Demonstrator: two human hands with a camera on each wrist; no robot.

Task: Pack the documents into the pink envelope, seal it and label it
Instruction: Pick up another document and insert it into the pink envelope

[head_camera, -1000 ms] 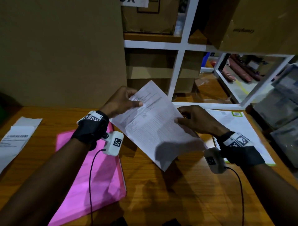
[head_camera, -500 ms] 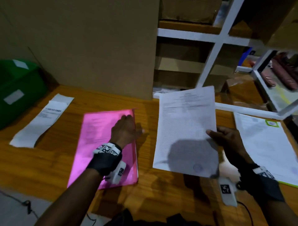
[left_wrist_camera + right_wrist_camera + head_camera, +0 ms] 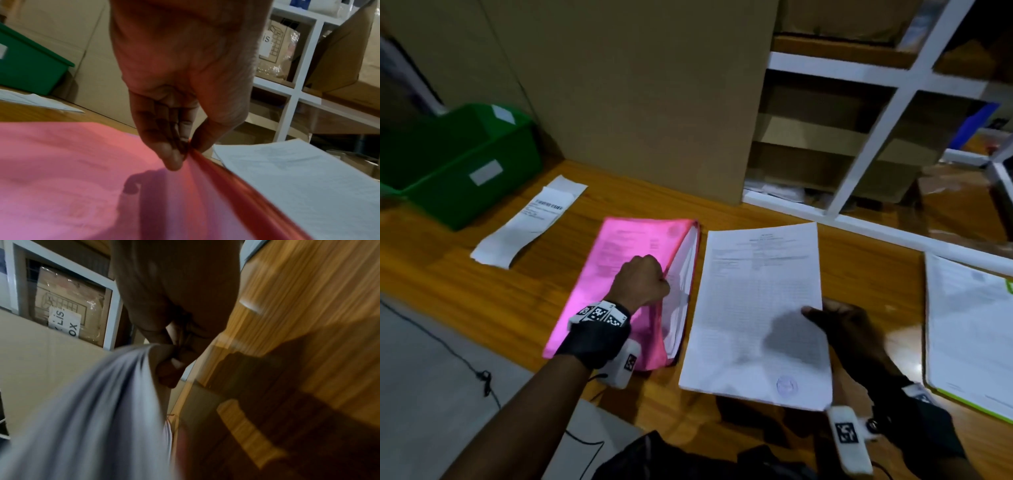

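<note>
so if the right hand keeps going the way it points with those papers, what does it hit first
Probably the pink envelope: the right hand points left, holding the document stack, whose left edge lies beside the envelope's lifted opening. Depth is uncertain.

Surface: wooden table [image 3: 619, 205].
Far left: green bin [image 3: 458, 164], paper slip [image 3: 530, 224].
Centre: pink envelope [image 3: 613, 274].
Right: white sheets [image 3: 969, 329].
Far: cardboard box [image 3: 637, 85].

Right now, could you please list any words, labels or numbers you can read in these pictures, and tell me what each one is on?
"LİS" and "OX": white label on the wrapped cardboard box on the shelf; the rest is cut off.
"is": the same label, left wrist view.
Sheets in the right hand: print too blurred.
Long slip: heading blurred.
Pink envelope: faint print, unreadable.
</note>
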